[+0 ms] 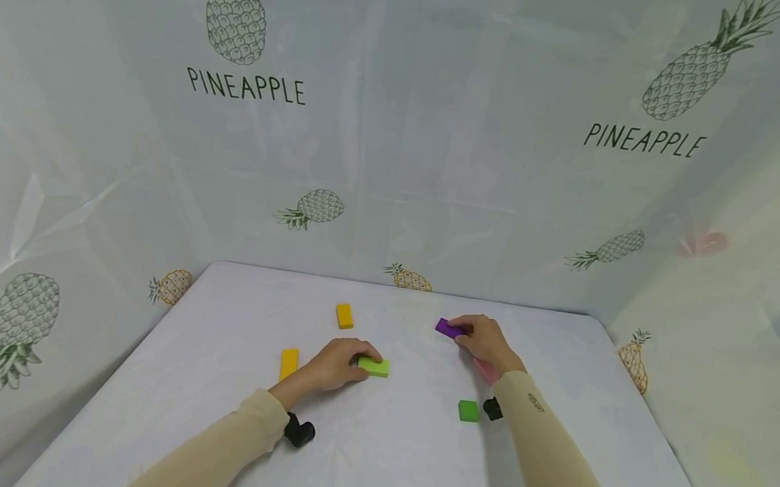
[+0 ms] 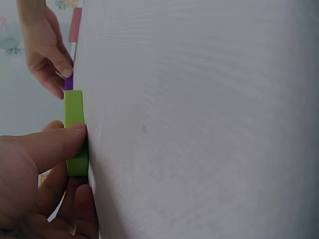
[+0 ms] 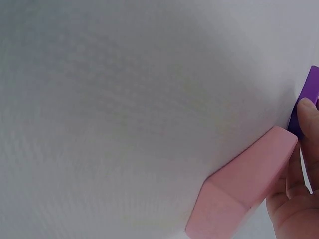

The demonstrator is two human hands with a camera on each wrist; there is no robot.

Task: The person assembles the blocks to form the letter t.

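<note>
Plainly, left hand (image 1: 339, 364): the lime-green block (image 1: 377, 368) is grasped, with the thumb laid against one face and fingers set behind it.
Lime-green block: it is held close to the middle of the white table (image 1: 370, 466); whether its underside is borne by the cloth cannot be told.
Right hand (image 1: 486, 338): the purple block (image 1: 448, 328) is pinched between thumb and fingers, and part of it is covered by them.
Purple block: it is placed at two o'clock from the lime-green block, well apart from it.
Pink block (image 1: 487, 371): it is seen at three o'clock from the lime-green block — partly hidden by the right hand and wrist; contact with the fingers cannot be judged.
Yellow blocks: one (image 1: 345, 316) is set at eleven o'clock from the lime-green block, the other (image 1: 289, 364) at nine o'clock, near the left wrist.
Green block (image 1: 468, 411): it is found between three and four o'clock, just beside the right black device (image 1: 493, 409).
Sleeves: both forearms are covered in beige (image 1: 226, 446); by the left cuff a second black device (image 1: 300, 431) is seen.
Backdrop: a pale sheet (image 1: 439, 163) is hung at twelve o'clock, printed with pineapples — "PINEAPPLE" is lettered twice.
</note>
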